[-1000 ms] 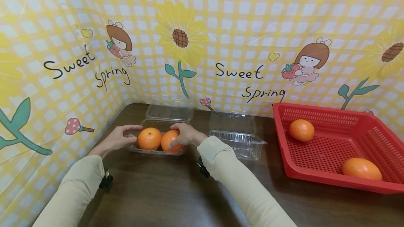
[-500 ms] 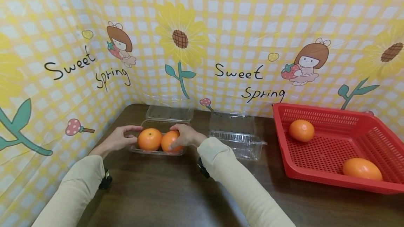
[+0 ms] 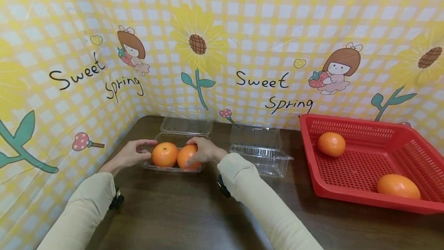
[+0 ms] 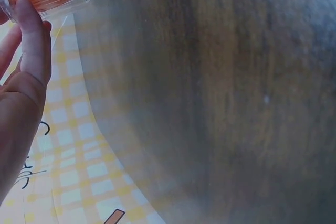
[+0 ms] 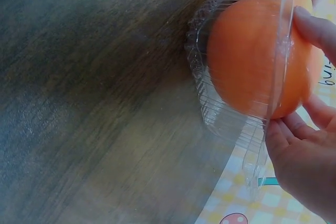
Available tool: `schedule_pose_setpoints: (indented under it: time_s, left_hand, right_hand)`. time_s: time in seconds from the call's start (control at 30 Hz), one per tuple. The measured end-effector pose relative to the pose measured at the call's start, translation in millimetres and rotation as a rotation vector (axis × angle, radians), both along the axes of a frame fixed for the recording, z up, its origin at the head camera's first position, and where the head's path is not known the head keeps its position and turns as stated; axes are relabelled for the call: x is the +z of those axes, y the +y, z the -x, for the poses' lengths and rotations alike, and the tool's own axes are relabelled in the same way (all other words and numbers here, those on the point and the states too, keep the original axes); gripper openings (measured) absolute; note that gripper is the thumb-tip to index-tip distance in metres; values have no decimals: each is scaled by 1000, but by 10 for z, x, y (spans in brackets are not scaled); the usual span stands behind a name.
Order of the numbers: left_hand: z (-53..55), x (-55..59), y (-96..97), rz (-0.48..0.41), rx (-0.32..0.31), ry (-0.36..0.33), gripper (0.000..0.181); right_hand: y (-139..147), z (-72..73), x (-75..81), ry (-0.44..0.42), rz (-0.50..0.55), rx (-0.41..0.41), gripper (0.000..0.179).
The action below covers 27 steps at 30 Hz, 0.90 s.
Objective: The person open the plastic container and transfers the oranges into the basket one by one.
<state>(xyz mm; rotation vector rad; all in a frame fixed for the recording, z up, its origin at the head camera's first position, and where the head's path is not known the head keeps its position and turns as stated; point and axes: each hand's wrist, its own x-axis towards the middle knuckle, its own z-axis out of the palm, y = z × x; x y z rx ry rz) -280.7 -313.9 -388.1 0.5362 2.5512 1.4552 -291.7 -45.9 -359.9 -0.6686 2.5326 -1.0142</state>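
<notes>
Two oranges lie side by side in an open clear plastic clamshell box (image 3: pixel 170 169), its lid (image 3: pixel 187 125) folded back toward the cloth. My right hand (image 3: pixel 209 150) grips the right orange (image 3: pixel 186 158), thumb on the near side and fingers round the far side; the right wrist view shows this orange (image 5: pixel 247 59) low in the ribbed box. At the box's left end, next to the left orange (image 3: pixel 164 155), my left hand (image 3: pixel 130 155) holds the rim between thumb and fingers. In the left wrist view a digit of the left hand (image 4: pixel 29 51) presses the box wall.
A second open clear clamshell box (image 3: pixel 265 161) stands to the right. Beyond it is a red basket (image 3: pixel 347 200) with one orange (image 3: pixel 332 144) at the back left and another orange (image 3: pixel 398 186) at the front. A checked cloth (image 3: pixel 256 41) walls the brown table's back and left.
Both hands, the oranges and the boxes keep their places. Only the head view has shifted very slightly.
</notes>
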Motion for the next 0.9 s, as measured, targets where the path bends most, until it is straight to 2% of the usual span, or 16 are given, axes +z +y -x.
schedule_pose_setpoints:
  time_s: [0.37, 0.7, 0.9]
  left_hand:
    - [14, -11, -7, -14, -5, 9, 46]
    - [-7, -4, 3, -10, -2, 8, 45]
    - [-4, 2, 10, -5, -5, 10, 45]
  right_hand:
    - [-4, -10, -2, -5, 15, 11, 64]
    - [-16, -16, -10, -4, -56, 32, 75]
    - [-18, -39, 3, -45, -49, 10, 70]
